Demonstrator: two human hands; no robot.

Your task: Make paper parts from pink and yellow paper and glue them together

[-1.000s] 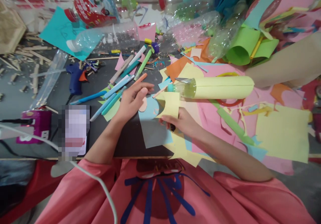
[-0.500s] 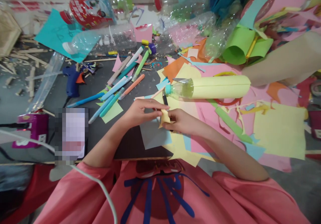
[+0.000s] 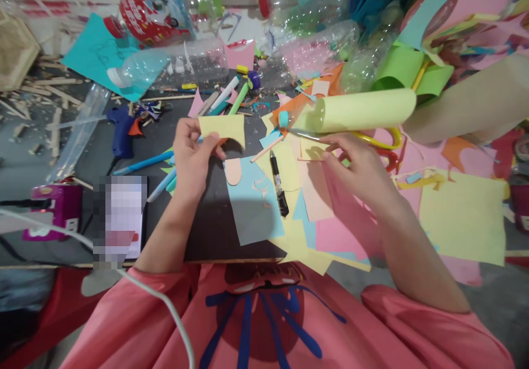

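My left hand [image 3: 194, 157] pinches a small piece of yellow paper [image 3: 223, 129], whose lower right edge is cut in a curve. Over on the right, my right hand [image 3: 357, 168] grips a pair of scissors [image 3: 305, 135] near the pivot. Their blades point left, and a yellow and a red handle loop show beyond my hand. A bottle wrapped in pale yellow paper [image 3: 367, 110] lies tilted just behind the scissors. Between my hands, a black pen [image 3: 278, 184] and a pale pink rounded cutout [image 3: 233, 172] rest on paper sheets.
Markers [image 3: 163, 176], a blue glue gun [image 3: 119, 132] and a phone [image 3: 128, 215] lie on the left. Clear plastic bottles [image 3: 177, 63] line the back. Coloured paper scraps [image 3: 460, 215] cover the right side. Another person's forearm [image 3: 471, 96] reaches in from the right.
My hands have moved apart. The left carried the yellow paper left, now unfolded; the right let it go and took the scissors. The wrapped bottle shifted back and tilted. The pen is uncovered.
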